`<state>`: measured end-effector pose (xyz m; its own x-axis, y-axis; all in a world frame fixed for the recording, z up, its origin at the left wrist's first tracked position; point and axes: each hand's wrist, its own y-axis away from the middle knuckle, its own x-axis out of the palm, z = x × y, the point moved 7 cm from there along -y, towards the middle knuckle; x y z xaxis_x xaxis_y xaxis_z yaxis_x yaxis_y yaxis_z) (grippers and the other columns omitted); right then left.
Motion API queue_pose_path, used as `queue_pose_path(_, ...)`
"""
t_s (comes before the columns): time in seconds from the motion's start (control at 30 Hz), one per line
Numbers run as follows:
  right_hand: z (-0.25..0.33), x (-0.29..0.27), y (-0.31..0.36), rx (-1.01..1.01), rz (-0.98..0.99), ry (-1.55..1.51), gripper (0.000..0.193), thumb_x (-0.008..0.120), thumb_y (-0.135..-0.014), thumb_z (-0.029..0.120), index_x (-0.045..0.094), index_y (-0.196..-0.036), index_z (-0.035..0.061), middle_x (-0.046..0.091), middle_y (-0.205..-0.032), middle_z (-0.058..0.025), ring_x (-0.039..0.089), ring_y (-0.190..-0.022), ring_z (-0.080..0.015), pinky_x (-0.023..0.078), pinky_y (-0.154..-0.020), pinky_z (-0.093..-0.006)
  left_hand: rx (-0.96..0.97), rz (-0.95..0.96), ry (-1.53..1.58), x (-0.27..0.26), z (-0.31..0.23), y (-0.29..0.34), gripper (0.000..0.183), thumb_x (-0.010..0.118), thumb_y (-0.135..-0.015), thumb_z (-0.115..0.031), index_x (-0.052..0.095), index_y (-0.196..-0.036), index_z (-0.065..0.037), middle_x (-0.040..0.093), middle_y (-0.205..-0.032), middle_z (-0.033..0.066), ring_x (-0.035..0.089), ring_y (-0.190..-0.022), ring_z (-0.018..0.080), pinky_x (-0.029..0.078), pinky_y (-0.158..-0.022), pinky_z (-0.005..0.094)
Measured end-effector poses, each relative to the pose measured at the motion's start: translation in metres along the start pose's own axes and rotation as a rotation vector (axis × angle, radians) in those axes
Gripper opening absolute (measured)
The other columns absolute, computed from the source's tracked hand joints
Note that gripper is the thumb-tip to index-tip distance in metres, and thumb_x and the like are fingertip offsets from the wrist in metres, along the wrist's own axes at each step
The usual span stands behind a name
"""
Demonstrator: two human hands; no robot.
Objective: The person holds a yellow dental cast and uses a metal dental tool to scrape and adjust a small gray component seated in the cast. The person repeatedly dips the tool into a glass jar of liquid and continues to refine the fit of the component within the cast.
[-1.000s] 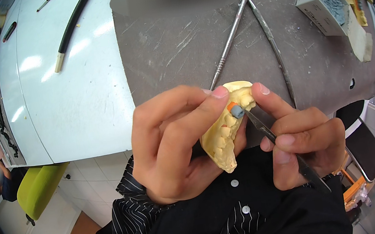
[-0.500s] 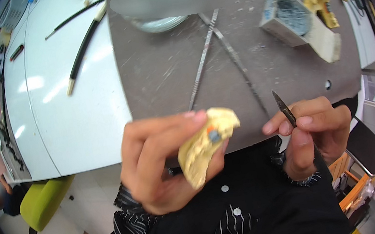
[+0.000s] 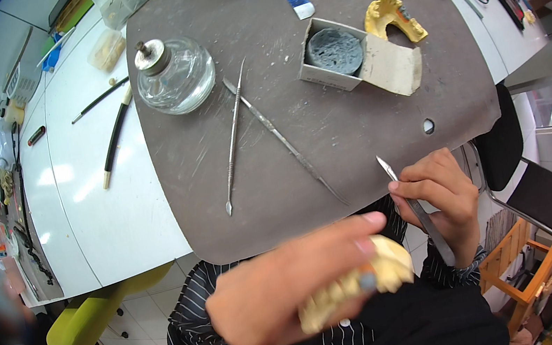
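Note:
My left hand (image 3: 264, 290), low in the middle over my lap, is closed around a yellow plaster dental cast (image 3: 393, 263). A grey-blue tooth patch shows on the cast, with a bit of orange beside it; motion blurs both hand and cast. To the right, my right hand (image 3: 439, 190) pinches a scalpel (image 3: 429, 230), its pointed blade tilted up to the left over the mat's front edge. Two slim metal wax carvers (image 3: 234, 136) lie crosswise on the brown mat (image 3: 355, 133), apart from both hands.
A glass spirit lamp (image 3: 182, 80) stands at the mat's left. Grey-blue wax (image 3: 335, 50) sits in an opened carton (image 3: 328, 82), beside a second yellow cast (image 3: 382, 13). Dark-handled tools (image 3: 117, 135) lie on the white tabletop. A green chair (image 3: 78, 320) is at lower left.
My left hand has moved down and right with the cast, turning it. The scalpel has tilted in my right hand, showing more of its handle. The view has shifted, revealing more of the mat.

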<state>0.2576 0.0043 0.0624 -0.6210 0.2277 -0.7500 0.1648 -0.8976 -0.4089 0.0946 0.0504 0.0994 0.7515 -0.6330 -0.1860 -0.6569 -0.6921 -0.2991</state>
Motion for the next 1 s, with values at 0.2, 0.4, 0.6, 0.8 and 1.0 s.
queue_pose_path(0.2, -0.005, -0.006, -0.001, 0.140, -0.298, -0.584, 0.021, 0.068, -0.072, 0.007, 0.061, -0.090, -0.0012, 0.062, -0.081, -0.0129, 0.060, -0.068, -0.0214, 0.048, -0.060, -0.0278, -0.270, -0.247, -0.109, -0.002, 0.044, 0.008, 0.041, 0.067, -0.066, 0.010, 0.050, -0.102, 0.005, 0.059, -0.101, 0.0180, 0.060, -0.090, 0.0189, 0.049, -0.078, 0.0260)
queue_pose_path(0.4, 0.009, 0.024, -0.036, 0.204, -0.149, -0.516, 0.032, 0.071, -0.069, 0.005, 0.059, -0.098, 0.0004, 0.062, -0.089, -0.0126, 0.064, -0.072, -0.0182, 0.053, -0.062, -0.0253, -0.220, -0.272, -0.230, -0.011, 0.051, 0.000, 0.037, 0.068, -0.068, 0.003, 0.057, -0.103, 0.001, 0.061, -0.102, 0.0128, 0.061, -0.087, 0.0158, 0.050, -0.068, 0.0228)
queue_pose_path(0.6, -0.001, 0.029, -0.046, 0.211, -0.195, -0.572, 0.029, 0.071, -0.068, 0.001, 0.060, -0.095, -0.0005, 0.063, -0.087, -0.0117, 0.064, -0.074, -0.0186, 0.053, -0.063, -0.0262, -0.321, -0.222, -0.017, -0.012, 0.058, -0.011, 0.046, 0.071, -0.068, -0.003, 0.054, -0.110, 0.001, 0.058, -0.108, 0.0125, 0.060, -0.094, 0.0186, 0.052, -0.073, 0.0263)
queue_pose_path(0.8, -0.006, 0.027, -0.057, 0.181, -0.185, -0.669, 0.028, 0.071, -0.066, 0.001, 0.061, -0.093, 0.0005, 0.063, -0.086, -0.0101, 0.063, -0.072, -0.0166, 0.052, -0.062, -0.0248, -0.443, -0.222, 0.672, -0.015, 0.069, -0.002, 0.064, 0.055, -0.082, -0.040, 0.040, -0.122, 0.007, 0.050, -0.118, 0.0190, 0.058, -0.099, 0.0223, 0.052, -0.077, 0.0284)
queue_pose_path(1.0, 0.003, 0.032, -0.072, -0.012, -0.124, -0.612, 0.029, 0.074, -0.064, 0.005, 0.063, -0.090, -0.0023, 0.064, -0.085, -0.0166, 0.063, -0.075, -0.0222, 0.051, -0.064, -0.0268, -0.607, -0.185, 0.606, -0.024, 0.076, 0.004, 0.061, 0.042, -0.089, -0.043, 0.040, -0.122, 0.008, 0.054, -0.110, 0.0203, 0.061, -0.088, 0.0232, 0.054, -0.070, 0.0279)
